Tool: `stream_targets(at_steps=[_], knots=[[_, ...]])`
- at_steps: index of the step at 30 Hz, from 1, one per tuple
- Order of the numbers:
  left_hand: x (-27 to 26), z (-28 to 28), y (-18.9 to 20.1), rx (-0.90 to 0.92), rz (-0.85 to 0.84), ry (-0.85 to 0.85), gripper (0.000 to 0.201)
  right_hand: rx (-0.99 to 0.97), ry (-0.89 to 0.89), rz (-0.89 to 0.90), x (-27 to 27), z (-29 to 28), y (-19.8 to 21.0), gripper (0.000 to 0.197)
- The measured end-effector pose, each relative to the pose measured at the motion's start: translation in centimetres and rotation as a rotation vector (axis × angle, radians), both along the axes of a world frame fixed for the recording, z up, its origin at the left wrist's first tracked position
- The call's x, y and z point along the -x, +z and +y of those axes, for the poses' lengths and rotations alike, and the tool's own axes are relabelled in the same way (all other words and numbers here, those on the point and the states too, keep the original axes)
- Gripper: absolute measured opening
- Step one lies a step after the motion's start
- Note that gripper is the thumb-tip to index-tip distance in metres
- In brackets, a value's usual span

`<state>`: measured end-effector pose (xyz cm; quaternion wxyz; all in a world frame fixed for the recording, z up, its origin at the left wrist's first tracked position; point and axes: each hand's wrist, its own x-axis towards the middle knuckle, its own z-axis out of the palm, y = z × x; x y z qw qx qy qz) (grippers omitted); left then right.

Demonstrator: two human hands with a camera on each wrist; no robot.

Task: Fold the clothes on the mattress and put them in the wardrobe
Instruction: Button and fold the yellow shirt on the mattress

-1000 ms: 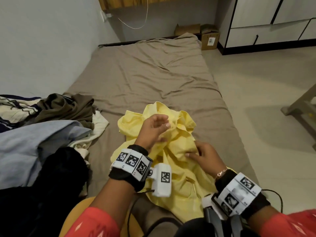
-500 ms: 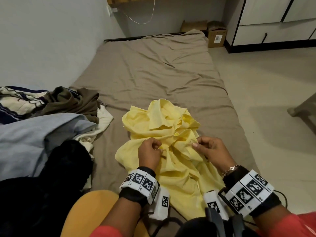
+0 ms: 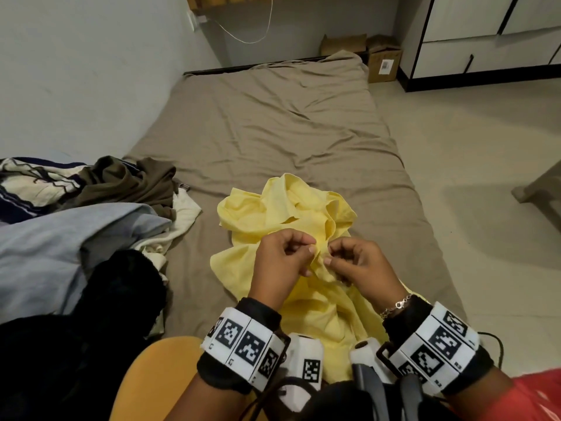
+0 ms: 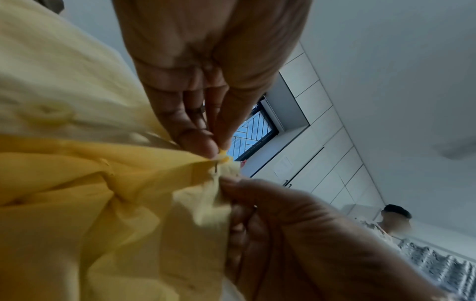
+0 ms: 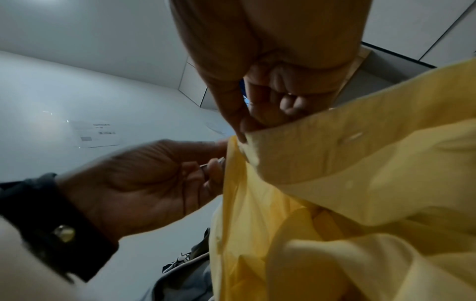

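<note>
Hands meet over the crumpled yellow shirt (image 3: 291, 214), which lies on the near part of the mattress (image 3: 273, 117) with its lower half trailing toward the person. The left hand (image 3: 280, 262) is raised, fingers curled, thumb and forefinger pinching a small fold of the shirt's edge; the left wrist view shows those fingertips (image 4: 206, 144) nipped on the fabric. The right hand (image 3: 361, 265) faces it, just beside and nearly touching, its fingers curled and pinching the same strip of cloth from the other side. Both wrists carry bands with black-and-white markers, and a bracelet sits on the right wrist.

The mattress has a wrinkled grey-brown sheet and lies on the floor along a pale wall. A pile of clothes (image 3: 91, 208), olive, white, patterned and grey-blue, sits at its left edge. A white wardrobe (image 3: 485, 34) with dark trim stands at the far right, cardboard boxes (image 3: 382, 60) next to it.
</note>
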<state>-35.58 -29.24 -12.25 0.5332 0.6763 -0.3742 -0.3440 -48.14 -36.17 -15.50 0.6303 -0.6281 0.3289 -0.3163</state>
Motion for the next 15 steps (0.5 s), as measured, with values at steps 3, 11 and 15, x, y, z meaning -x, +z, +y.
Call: stream_targets(at_steps=[3,11,15], knots=[[0.5,0.2,-0.1,-0.025,-0.053,0.009,0.019,-0.04,-0.02,-0.025,0.1,0.5,0.2,0.018],[1.0,0.4,0.1,-0.097,-0.381,0.043,0.025,0.014,-0.239,-0.116,-0.1,1.5,0.3,0.021],[1.3,0.4,0.3,-0.082,-0.328,0.015,0.017,0.167,-0.22,-0.02,-0.3,1.9,-0.1,0.029]])
